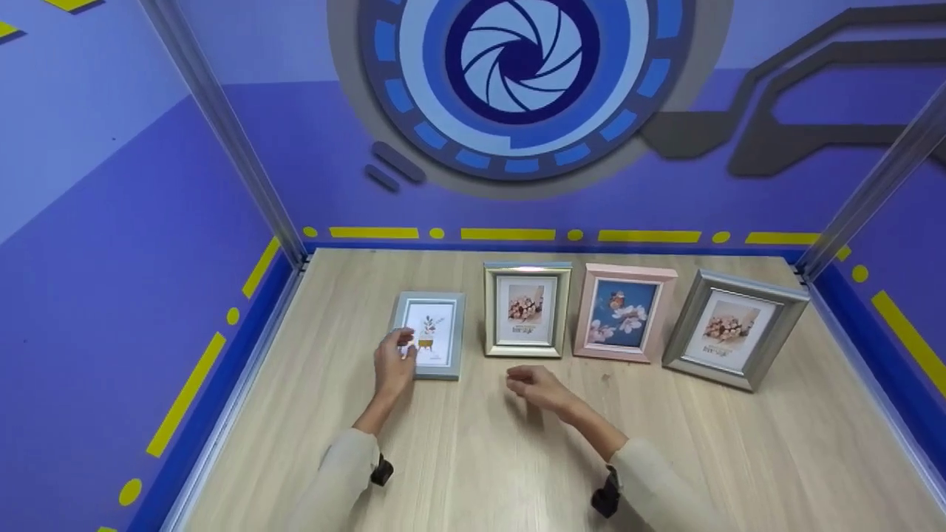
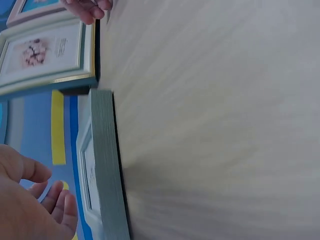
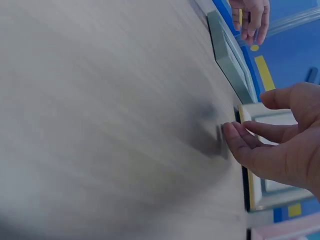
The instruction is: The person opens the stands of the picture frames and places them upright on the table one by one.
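A light blue-grey photo frame (image 1: 441, 314) lies face up on the table, and its thick side edge shows in the left wrist view. My left hand (image 1: 395, 358) hovers over its left part, fingers loosely bent and holding nothing. Beside it a gold-edged photo frame (image 1: 527, 310) stands upright with a flower picture. In front of that one is my right hand (image 1: 543, 388), thumb and fingers apart and nothing between them. The right wrist view shows a gap between its thumb (image 3: 277, 98) and fingers (image 3: 237, 137).
Right of the gold-edged frame stand a pink photo frame (image 1: 624, 314) and a larger silver-grey photo frame (image 1: 735, 329), turned at an angle. A pale wooden table (image 1: 480, 458) lies under everything. Blue-purple panels (image 1: 295, 148) with metal posts enclose its back and sides.
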The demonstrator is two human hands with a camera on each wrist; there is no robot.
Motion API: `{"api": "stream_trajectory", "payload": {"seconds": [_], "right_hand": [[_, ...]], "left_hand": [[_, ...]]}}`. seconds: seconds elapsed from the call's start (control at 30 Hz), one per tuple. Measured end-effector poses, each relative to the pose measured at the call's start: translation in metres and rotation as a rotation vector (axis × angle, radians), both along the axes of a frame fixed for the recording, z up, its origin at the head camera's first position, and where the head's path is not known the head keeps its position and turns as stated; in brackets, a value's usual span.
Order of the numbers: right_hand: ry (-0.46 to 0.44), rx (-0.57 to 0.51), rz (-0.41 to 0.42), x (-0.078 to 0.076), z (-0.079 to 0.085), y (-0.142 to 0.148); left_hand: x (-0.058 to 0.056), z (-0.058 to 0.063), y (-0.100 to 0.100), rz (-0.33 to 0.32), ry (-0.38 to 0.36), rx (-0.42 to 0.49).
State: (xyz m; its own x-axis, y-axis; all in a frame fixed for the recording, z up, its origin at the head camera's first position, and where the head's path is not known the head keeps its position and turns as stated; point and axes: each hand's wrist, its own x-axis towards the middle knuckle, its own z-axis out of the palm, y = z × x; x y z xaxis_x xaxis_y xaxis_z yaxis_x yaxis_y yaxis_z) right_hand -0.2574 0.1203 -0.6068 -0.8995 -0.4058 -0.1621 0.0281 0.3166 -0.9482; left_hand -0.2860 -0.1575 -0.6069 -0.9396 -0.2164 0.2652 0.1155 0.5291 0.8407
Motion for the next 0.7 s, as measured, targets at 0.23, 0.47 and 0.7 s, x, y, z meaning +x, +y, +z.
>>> {"api": "stream_trajectory", "payload": {"seconds": [0.23,0.47,0.7], "right_hand": [[0.043,0.018,0.046,0.000,-0.007,-0.045],[0.023,-0.031,0.079,-0.011,-0.006,-0.073],[0.006,-0.130,0.085,-0.022,-0.004,-0.092]], "left_hand": [[0.007,-0.010,-0.012,0.094,-0.236,-0.070],[0.007,-0.013,-0.009,0.036,-0.335,-0.046],[0.004,-0.003,-0.011,0.032,-0.371,-0.051]]}}
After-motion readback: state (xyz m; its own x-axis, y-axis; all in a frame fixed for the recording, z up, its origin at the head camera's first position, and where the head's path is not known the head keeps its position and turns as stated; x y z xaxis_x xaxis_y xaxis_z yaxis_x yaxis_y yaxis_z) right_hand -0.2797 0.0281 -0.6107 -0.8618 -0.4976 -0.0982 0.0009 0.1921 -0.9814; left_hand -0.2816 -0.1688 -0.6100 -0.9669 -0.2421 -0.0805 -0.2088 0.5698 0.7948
